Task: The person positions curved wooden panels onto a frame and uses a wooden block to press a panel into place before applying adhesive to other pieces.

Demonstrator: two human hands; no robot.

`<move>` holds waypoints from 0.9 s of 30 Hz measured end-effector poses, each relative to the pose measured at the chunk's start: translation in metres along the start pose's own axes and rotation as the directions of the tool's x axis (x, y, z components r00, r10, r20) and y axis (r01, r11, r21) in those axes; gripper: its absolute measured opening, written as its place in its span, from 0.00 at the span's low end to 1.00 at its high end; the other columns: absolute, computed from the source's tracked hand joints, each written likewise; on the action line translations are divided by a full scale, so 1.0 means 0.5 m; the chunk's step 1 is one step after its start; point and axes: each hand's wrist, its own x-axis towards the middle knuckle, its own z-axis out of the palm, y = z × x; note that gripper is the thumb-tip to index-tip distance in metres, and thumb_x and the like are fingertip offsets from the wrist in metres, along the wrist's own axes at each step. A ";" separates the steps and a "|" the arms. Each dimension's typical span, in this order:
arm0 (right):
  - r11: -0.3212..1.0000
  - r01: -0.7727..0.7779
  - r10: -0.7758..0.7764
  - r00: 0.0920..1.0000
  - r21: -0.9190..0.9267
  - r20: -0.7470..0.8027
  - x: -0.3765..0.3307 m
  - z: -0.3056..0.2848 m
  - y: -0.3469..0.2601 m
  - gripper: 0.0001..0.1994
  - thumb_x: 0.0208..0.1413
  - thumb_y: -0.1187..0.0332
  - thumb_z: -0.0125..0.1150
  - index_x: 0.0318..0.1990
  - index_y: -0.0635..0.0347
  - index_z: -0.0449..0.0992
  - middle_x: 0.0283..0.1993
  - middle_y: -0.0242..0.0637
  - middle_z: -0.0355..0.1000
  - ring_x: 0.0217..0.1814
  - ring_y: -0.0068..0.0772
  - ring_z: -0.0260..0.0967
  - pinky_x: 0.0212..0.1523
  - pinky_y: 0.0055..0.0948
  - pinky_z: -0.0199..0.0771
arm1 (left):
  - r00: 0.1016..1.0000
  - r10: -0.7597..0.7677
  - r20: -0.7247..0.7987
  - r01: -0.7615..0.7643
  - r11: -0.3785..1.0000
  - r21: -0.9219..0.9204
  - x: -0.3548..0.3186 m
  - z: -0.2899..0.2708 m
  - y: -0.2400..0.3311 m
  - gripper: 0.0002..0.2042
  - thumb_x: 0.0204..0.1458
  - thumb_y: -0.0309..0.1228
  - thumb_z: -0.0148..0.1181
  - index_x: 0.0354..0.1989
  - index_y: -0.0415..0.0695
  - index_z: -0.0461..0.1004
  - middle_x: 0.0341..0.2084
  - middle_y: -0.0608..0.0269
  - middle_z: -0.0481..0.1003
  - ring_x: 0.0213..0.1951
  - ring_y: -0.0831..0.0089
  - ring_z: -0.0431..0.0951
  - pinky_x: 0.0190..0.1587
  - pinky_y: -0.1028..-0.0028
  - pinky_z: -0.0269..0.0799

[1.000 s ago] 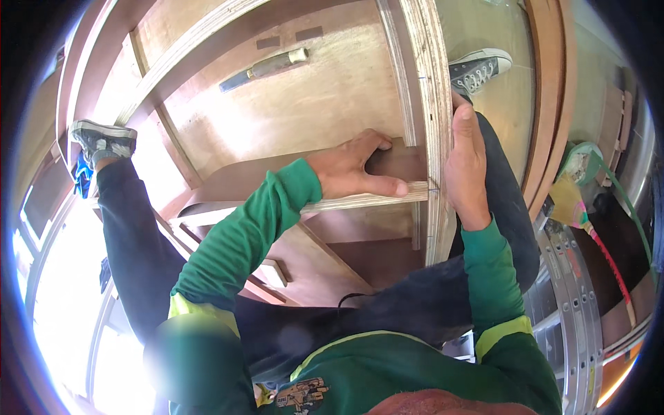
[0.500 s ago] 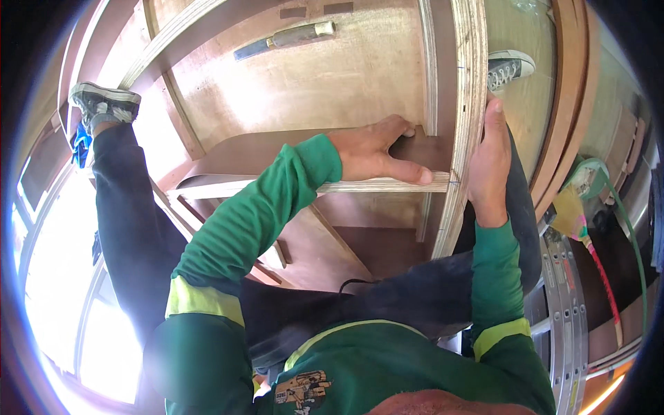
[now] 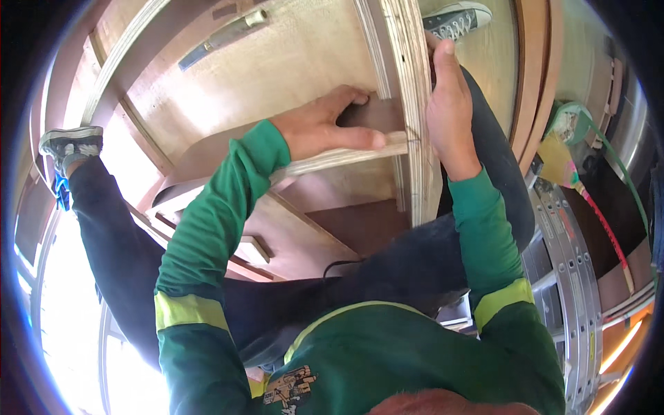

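Observation:
A pale plywood frame with brown-faced panels lies between my legs. My left hand (image 3: 321,129) rests on the cross panel (image 3: 346,158), thumb stretched along its layered edge, the other fingers spread over the brown face beyond. That panel's right end meets a long plywood panel (image 3: 413,104) at a corner. Against the outer side of the long panel, my right hand (image 3: 448,111) lies with its palm toward the wood and thumb up; its fingertips are partly hidden. Neither hand holds a loose thing.
A chisel-like tool (image 3: 223,39) lies on the plywood sheet inside the frame. To the right are long brown boards (image 3: 536,76), a yellow-headed brush with a red handle (image 3: 602,221), a green hose (image 3: 619,145) and an aluminium ladder (image 3: 570,277).
The whole view has shifted, so the frame and both hands appear further left and higher. Both hands keep their places on the panels, with no clear change in grip.

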 end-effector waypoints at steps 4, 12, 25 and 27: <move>0.999 0.031 -0.030 0.999 -0.017 0.013 0.000 0.003 -0.007 0.33 0.74 0.46 0.32 0.63 0.70 0.69 0.61 0.43 0.70 0.62 0.31 0.67 0.65 0.30 0.63 | 0.999 -0.023 -0.027 0.024 0.998 0.060 -0.004 0.001 0.003 0.53 0.46 0.67 0.61 0.69 0.32 0.57 0.64 0.33 0.63 0.67 0.48 0.63 0.70 0.62 0.55; 0.999 0.016 -0.016 1.000 -0.030 -0.015 -0.008 0.016 -0.042 0.34 0.73 0.45 0.34 0.64 0.72 0.66 0.64 0.49 0.68 0.67 0.39 0.63 0.69 0.31 0.58 | 0.999 -0.030 -0.021 0.032 0.996 0.082 -0.005 0.005 -0.008 0.53 0.46 0.68 0.60 0.68 0.32 0.58 0.63 0.33 0.63 0.67 0.48 0.64 0.69 0.61 0.56; 0.999 -0.001 0.000 1.000 0.033 0.009 0.018 0.003 0.004 0.32 0.75 0.47 0.32 0.64 0.69 0.68 0.61 0.43 0.71 0.61 0.32 0.68 0.64 0.30 0.64 | 0.999 -0.029 -0.014 0.030 0.994 0.101 -0.009 0.001 0.005 0.48 0.52 0.63 0.59 0.69 0.33 0.58 0.64 0.34 0.63 0.67 0.48 0.63 0.71 0.60 0.54; 1.000 0.004 -0.004 1.000 0.018 0.016 0.021 0.000 0.012 0.32 0.75 0.47 0.32 0.65 0.69 0.67 0.62 0.43 0.70 0.61 0.32 0.68 0.64 0.30 0.64 | 0.999 -0.039 -0.012 0.040 0.990 0.135 -0.010 -0.001 0.009 0.48 0.52 0.64 0.59 0.69 0.33 0.58 0.64 0.34 0.64 0.67 0.48 0.62 0.71 0.61 0.54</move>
